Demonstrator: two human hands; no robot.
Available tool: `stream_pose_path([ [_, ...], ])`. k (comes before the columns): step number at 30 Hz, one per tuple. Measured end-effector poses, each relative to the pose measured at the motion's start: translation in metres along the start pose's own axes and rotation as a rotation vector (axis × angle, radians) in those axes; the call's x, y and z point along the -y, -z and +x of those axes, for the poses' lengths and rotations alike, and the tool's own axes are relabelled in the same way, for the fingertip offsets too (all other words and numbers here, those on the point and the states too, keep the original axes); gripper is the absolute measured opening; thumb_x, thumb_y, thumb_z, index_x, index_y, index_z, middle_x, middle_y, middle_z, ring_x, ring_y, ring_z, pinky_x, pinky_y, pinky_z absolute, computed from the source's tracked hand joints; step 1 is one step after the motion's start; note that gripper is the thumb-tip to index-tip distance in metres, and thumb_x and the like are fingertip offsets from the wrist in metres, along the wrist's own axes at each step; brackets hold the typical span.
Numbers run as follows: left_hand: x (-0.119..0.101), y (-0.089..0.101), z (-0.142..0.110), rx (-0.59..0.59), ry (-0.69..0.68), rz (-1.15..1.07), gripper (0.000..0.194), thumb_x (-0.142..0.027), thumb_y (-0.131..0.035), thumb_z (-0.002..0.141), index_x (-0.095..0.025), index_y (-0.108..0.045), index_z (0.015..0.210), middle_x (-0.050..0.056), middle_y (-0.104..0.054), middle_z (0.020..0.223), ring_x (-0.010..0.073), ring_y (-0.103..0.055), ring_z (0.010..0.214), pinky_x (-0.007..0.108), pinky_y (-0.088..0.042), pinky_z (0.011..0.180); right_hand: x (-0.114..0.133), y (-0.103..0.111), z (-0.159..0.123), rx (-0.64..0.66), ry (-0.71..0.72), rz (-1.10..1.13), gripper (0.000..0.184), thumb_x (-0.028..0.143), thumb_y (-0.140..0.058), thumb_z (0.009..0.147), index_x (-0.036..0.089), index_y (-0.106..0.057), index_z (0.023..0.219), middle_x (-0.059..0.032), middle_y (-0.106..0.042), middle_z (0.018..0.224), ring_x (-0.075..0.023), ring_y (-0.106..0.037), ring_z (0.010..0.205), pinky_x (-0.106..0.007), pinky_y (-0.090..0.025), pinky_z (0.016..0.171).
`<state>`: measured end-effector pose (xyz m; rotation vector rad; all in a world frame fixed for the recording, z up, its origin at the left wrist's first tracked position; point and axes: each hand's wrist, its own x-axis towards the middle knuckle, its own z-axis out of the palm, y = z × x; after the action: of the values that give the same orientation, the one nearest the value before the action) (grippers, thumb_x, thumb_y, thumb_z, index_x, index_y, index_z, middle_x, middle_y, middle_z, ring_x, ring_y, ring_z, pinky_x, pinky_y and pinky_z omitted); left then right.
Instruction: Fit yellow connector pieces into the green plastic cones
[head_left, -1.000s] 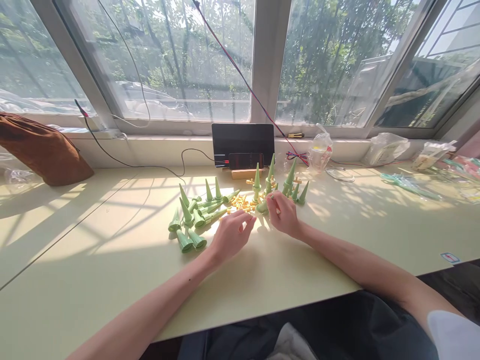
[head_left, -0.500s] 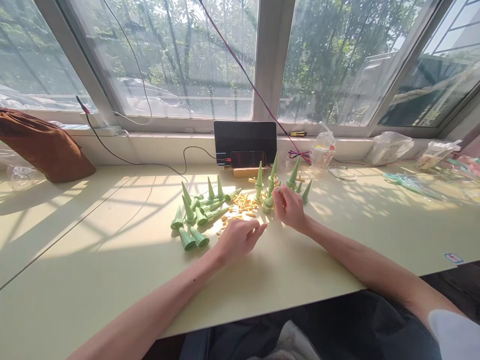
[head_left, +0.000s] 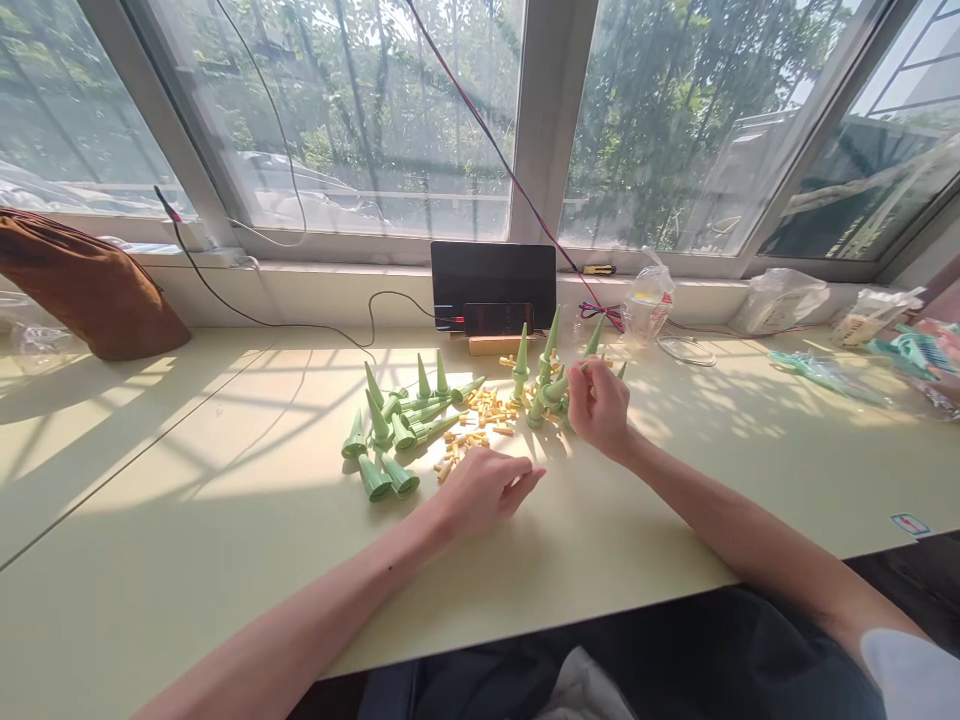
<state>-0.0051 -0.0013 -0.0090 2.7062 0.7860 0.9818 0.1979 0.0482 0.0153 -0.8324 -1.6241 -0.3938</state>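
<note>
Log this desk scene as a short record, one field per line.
Left hand: beside the yellow pegs, touch unclear
Right hand: fingers curled at a tilted green cone, grip partly hidden
Left cone group: some upright, others lying
Peg layout: loose heap, right of that group
Behind: dark screen, phone in front of it
Far left: brown bag

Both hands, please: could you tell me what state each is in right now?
Left hand: fingers curled; whether it holds anything cannot be told.
Right hand: fingers curled beside a tilted green cone; whether it grips that cannot be told.
</note>
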Motion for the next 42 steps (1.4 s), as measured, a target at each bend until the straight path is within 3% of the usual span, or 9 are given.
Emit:
stream_pose_path([
  [4, 0.0, 0.0, 0.0, -0.007, -0.01, 0.013, 0.042, -0.028, -0.046, 0.093, -0.017, -0.03, 0.056, -0.006, -0.016, 0.051, 0.0091, -0.011, 0.048, 0.026, -0.015, 0.047, -0.003, 0.007, 0.01, -0.127, 0.025, -0.042, 0.017, 0.02, -0.041, 0.096, 0.02, -0.046, 0.08, 0.0007, -0.053, 0.066, -0.0092, -0.042, 0.048, -0.023, -0.033, 0.046],
  [8, 0.001, -0.001, -0.001, -0.009, -0.026, 0.021, 0.042, -0.027, -0.046, 0.093, -0.017, -0.033, 0.054, -0.006, -0.018, 0.05, 0.0088, -0.012, 0.047, 0.025, -0.016, 0.046, -0.005, 0.009, 0.016, -0.17, 0.04, -0.054, 0.016, 0.019, -0.041, 0.096, 0.021, -0.047, 0.081, 0.0003, -0.053, 0.066, -0.0105, -0.044, 0.05, -0.025, -0.034, 0.047],
  [16, -0.001, 0.001, -0.001, 0.021, -0.014, 0.032, 0.043, -0.028, -0.045, 0.094, -0.017, -0.034, 0.054, -0.006, -0.02, 0.048, 0.009, -0.013, 0.046, 0.026, -0.017, 0.047, -0.004, 0.003, 0.008, -0.057, 0.063, -0.055, 0.014, 0.019, -0.044, 0.095, 0.02, -0.049, 0.081, 0.0, -0.055, 0.069, -0.0083, -0.043, 0.049, -0.022, -0.03, 0.043],
  [22, -0.002, 0.0, -0.001, 0.034, -0.015, 0.036, 0.042, -0.029, -0.044, 0.094, -0.017, -0.037, 0.054, -0.006, -0.023, 0.048, 0.0089, -0.015, 0.046, 0.025, -0.018, 0.047, -0.004, 0.001, 0.008, -0.053, 0.069, -0.079, 0.009, 0.019, -0.05, 0.093, 0.019, -0.053, 0.085, 0.0031, -0.051, 0.062, -0.0075, -0.038, 0.046, -0.021, -0.03, 0.045],
  [31, -0.002, 0.001, 0.0, 0.059, -0.022, 0.047, 0.043, -0.03, -0.042, 0.095, -0.017, -0.039, 0.053, -0.005, -0.024, 0.046, 0.0089, -0.016, 0.044, 0.025, -0.019, 0.046, -0.002, -0.003, 0.012, 0.053, 0.018, -0.084, 0.019, 0.029, -0.045, 0.097, 0.019, -0.054, 0.084, 0.0037, -0.049, 0.057, -0.0089, -0.04, 0.047, -0.023, -0.03, 0.048],
  [42, 0.0, -0.002, -0.002, 0.093, -0.004, 0.049, 0.043, -0.032, -0.041, 0.095, -0.017, -0.037, 0.055, -0.005, -0.027, 0.046, 0.0086, -0.02, 0.044, 0.024, -0.021, 0.047, -0.002, -0.003, 0.012, 0.07, -0.019, -0.055, 0.018, 0.028, -0.046, 0.097, 0.019, -0.054, 0.084, 0.004, -0.047, 0.058, -0.0085, -0.039, 0.047, -0.023, -0.03, 0.049],
])
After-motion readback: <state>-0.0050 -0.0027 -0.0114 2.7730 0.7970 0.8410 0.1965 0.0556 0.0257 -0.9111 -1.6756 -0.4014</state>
